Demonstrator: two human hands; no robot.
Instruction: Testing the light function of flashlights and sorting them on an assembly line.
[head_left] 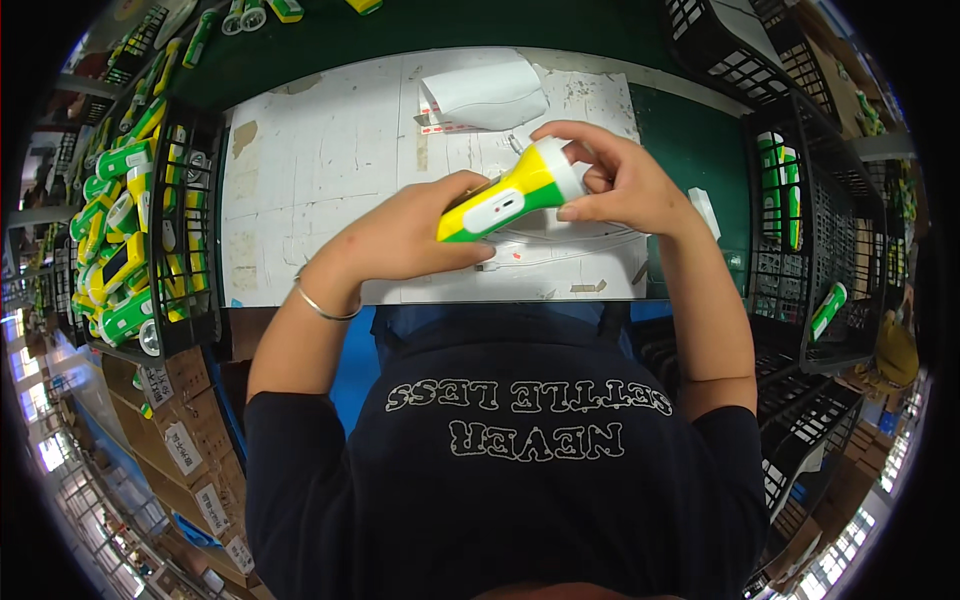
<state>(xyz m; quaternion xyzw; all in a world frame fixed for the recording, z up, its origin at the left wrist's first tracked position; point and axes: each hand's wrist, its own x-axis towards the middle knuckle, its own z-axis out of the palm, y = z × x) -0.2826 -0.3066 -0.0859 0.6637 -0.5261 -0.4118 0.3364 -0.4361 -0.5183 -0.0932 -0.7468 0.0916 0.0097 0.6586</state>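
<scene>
A yellow and green flashlight (507, 197) with a white head ring is held slantwise above the worktable, its head up and to the right. My left hand (405, 232) is wrapped round the handle end, fingers partly hidden behind it. My right hand (627, 182) grips the white head ring, thumb below and index finger over the top. A white panel with a small switch faces up on the handle. Beneath the flashlight a thin white cable (570, 250) lies on the white sheet covering the table (320, 150).
At left a black crate (190, 215) is heaped with similar flashlights. Another black crate (815, 240) on the right holds a few. A white bag or sleeve (490, 92) lies at the table's back. More flashlights (243, 18) rest on the far green surface. Cardboard boxes (185, 440) stand at lower left.
</scene>
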